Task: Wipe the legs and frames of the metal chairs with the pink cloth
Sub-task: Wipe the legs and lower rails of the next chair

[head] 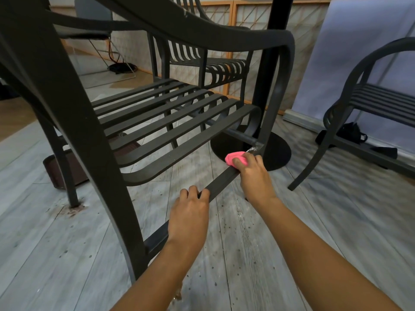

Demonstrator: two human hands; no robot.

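From the head camera, low beside a dark metal chair (157, 113): my right hand (251, 173) curls round the pink cloth (233, 158), pressing it onto the far end of the lower side rail (221, 181), just beside the front leg (269, 122). My left hand (189, 215) grips the same rail nearer to me, fingers hooked over its top edge, most likely to steady the chair while the cloth rubs. White flecks show at the joint where rail meets leg, which may be why the cloth sits there. The cloth is bunched small, probably to fit the narrow bar. Two more chairs (370, 104) stand behind and to the right on the plank floor (258, 243), beside a table's round base (278, 151). No brand, label or writing can be read anywhere.
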